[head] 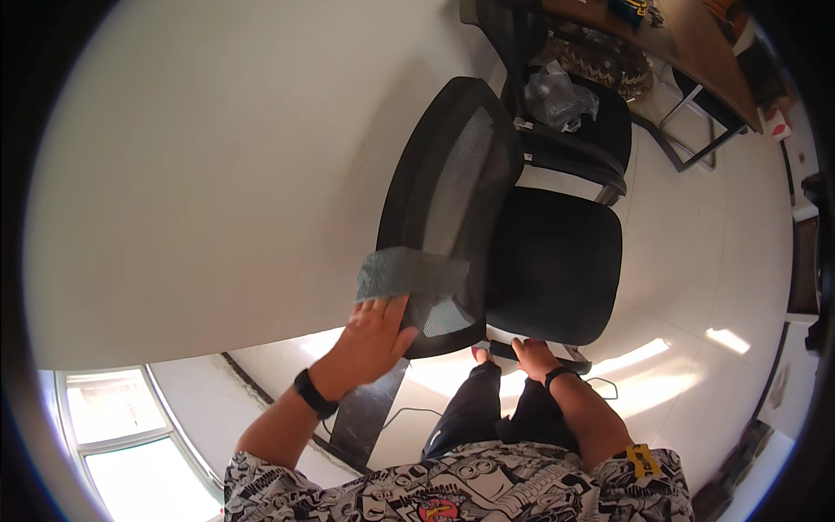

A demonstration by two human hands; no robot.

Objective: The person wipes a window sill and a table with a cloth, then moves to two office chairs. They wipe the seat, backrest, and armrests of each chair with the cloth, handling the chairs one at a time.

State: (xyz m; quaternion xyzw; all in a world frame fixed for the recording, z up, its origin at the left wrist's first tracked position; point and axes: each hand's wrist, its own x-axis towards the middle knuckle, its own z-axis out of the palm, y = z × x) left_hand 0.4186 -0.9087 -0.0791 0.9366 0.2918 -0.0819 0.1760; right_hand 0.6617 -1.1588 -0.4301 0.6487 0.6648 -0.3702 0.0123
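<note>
A black office chair with a mesh backrest stands before me, side-on. My left hand is at the near end of the backrest, holding a thin grey cloth against its top edge and mesh. The cloth hides the tips of my left fingers, while the thumb lies along the backrest's near side. Lower down on the right, my right hand grips the chair's near armrest, beside the seat edge.
Behind it, a second black chair carries a clear plastic bag. A wooden table with metal legs stands at upper right. Left of the backrest rises a pale wall; a window is at lower left.
</note>
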